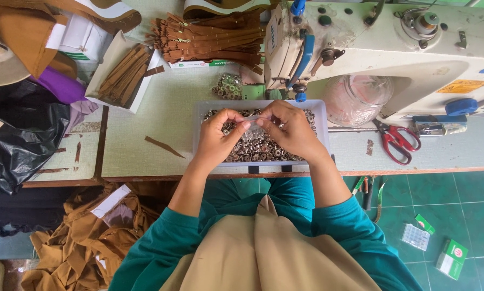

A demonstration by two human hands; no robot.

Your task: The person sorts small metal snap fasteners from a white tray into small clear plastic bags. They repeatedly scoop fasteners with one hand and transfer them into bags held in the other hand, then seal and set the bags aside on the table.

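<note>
A: While both hands hover over the clear rectangular plastic tray (322, 116) of small round metal snap rings (258, 148), what does each grip?

B: Left hand (219, 134) and right hand (290, 129) meet at the fingertips, pinched narrowly on one small pale piece (251, 128); its kind cannot be told.

A: Tray position?

B: On the pale green table (166, 108), at its front edge, just before the white sewing machine (382, 48).

A: Adjacent items?

B: Red-handled scissors (397, 141) lie right of the tray, a clear glass jar (356, 98) stands behind it, brown zippers (215, 37) are heaped at the rear, and brown cloth (83, 242) is piled on the floor
</note>
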